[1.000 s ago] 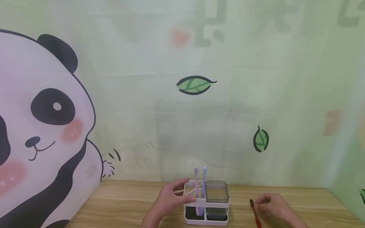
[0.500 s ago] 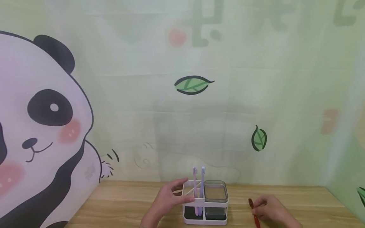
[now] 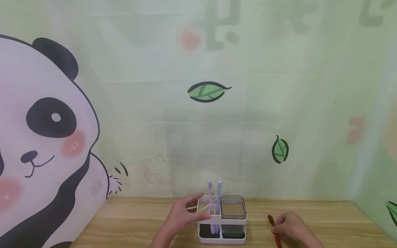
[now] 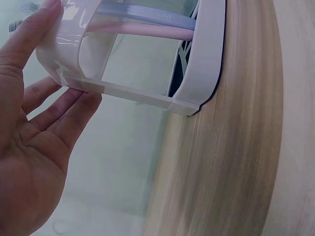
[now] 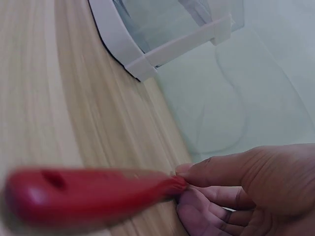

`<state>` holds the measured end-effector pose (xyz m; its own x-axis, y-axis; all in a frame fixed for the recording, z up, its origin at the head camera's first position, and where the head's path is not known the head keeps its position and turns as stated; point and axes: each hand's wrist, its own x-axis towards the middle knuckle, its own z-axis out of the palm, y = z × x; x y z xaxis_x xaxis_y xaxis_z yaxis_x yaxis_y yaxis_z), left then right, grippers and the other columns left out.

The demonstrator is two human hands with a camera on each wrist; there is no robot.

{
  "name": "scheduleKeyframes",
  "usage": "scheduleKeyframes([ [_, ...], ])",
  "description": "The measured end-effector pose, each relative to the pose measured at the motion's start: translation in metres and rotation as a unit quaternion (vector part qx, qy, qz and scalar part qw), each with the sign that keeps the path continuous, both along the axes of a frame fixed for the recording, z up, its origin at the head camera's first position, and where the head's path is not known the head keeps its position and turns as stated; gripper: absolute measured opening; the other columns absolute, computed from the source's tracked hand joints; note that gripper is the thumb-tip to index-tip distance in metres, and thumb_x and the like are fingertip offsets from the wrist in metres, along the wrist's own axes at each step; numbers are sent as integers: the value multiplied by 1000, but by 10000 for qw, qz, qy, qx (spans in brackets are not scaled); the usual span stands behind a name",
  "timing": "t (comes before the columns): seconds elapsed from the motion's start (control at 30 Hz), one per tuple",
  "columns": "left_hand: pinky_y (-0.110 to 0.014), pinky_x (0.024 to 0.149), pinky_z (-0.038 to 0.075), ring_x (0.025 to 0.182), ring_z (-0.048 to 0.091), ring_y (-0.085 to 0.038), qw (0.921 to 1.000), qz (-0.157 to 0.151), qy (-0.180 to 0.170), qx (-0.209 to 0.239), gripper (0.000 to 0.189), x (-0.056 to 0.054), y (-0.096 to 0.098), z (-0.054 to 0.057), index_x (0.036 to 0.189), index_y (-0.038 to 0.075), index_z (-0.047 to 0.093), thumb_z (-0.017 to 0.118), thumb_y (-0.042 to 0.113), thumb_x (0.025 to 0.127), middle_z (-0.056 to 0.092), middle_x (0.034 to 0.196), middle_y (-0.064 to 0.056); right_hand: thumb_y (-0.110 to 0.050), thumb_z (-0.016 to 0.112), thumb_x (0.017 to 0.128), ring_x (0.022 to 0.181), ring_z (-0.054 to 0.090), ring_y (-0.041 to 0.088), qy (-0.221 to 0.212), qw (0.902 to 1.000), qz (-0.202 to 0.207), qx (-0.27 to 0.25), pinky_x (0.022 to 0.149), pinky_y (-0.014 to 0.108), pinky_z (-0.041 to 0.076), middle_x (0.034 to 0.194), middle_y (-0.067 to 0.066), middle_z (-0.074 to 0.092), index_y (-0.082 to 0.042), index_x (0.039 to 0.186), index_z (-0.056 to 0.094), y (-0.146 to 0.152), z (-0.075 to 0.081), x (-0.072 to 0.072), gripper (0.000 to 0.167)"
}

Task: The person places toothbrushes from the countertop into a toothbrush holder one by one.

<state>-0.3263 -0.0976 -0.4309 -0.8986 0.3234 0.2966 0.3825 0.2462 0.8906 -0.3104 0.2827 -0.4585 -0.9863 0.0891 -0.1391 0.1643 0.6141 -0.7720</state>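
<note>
In the head view, my left hand (image 3: 181,217) grips the left side of a white toothbrush holder (image 3: 234,222), thumb on the front rail and fingers behind. A pink toothbrush (image 3: 211,206) and a blue toothbrush (image 3: 218,203) stand in its middle slot, heads up. A clear grey cup (image 3: 233,217) fills the right compartment. To the right of the holder, my right hand (image 3: 291,227) pinches a red toothbrush (image 3: 277,239) near its dark head. Its thick handle (image 5: 83,195) points toward the right wrist camera, slightly blurred. Whether it touches the table cannot be told.
The holder stands on a wood-grain table (image 3: 130,220). Behind the table's back edge hangs a pale green cloth backdrop (image 3: 149,103) printed with a panda (image 3: 66,148) and leaves.
My right thumb and fingers have closed on the red toothbrush, which they were only beside a second ago. My left hand stays on the holder. The head view has shifted slightly.
</note>
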Motion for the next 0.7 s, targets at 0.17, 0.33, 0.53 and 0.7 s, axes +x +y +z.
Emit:
scheduleKeyframes([
  [0.17,-52,99,61,122,69,-41,10000,-7,-14,3,73,0,0,0,147,2,63,93,25,85,65,144,-24,1,80,88,68,61,18,127,9999,-72,2,61,27,54,75,6,67,1,82,71,-4,-1,1,11],
  [0.33,-52,100,61,123,69,-42,10000,-33,24,43,74,-1,0,-1,148,1,62,93,24,85,64,144,-26,0,81,87,65,62,17,276,9995,-124,56,59,26,54,73,5,67,2,82,72,-3,-4,2,10],
  [0.53,-51,100,61,122,69,-41,10000,-46,35,52,73,-1,0,-1,148,1,62,93,25,85,64,144,-26,-1,77,88,69,63,18,203,9996,-151,-114,61,29,58,74,5,68,2,85,75,0,-4,1,5],
  [0.7,-52,99,61,121,70,-42,10000,-34,0,18,74,-1,0,-1,148,1,62,93,26,85,64,144,-27,0,73,89,66,61,18,536,9975,-118,-439,59,30,55,72,4,66,5,87,74,3,2,2,6],
])
